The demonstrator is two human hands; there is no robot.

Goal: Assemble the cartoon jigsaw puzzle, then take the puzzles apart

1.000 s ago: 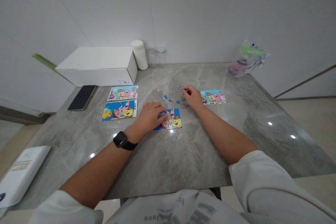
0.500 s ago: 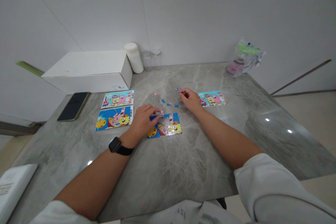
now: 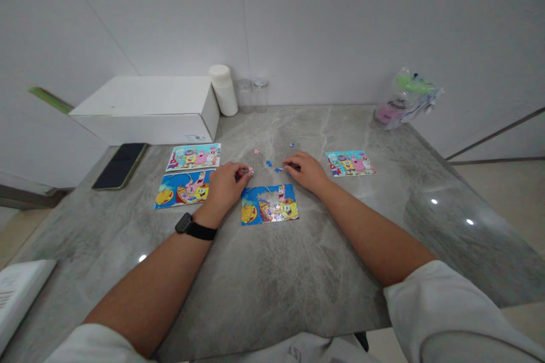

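Note:
My left hand [image 3: 227,184] pinches a pink jigsaw piece [image 3: 251,170] just above the upper left edge of a partly filled jigsaw puzzle [image 3: 249,213]. That puzzle has a blue ground with cartoon figures and a grey gap in its upper middle. Thumb and fingers of my right hand [image 3: 306,171] are closed at the small loose pieces; whether a piece is between them is hidden. Blue loose pieces [image 3: 269,163] lie by its fingertips. Farther back are a pink loose piece [image 3: 256,151] and a blue-and-white piece [image 3: 292,144].
Left of the puzzle lie a blue picture card [image 3: 170,190] and a light-blue picture card [image 3: 193,157]. A finished-looking puzzle [image 3: 351,163] is on the right. Behind are a white box [image 3: 145,125], white bottle [image 3: 223,93], two glass jars [image 3: 260,96] and a bagged cup [image 3: 395,108]. A phone [image 3: 120,166] lies left.
My left hand has lifted away from the puzzle's gap, up and left, with the pink piece. My right hand has come down and left to the loose blue pieces. The view has shifted slightly.

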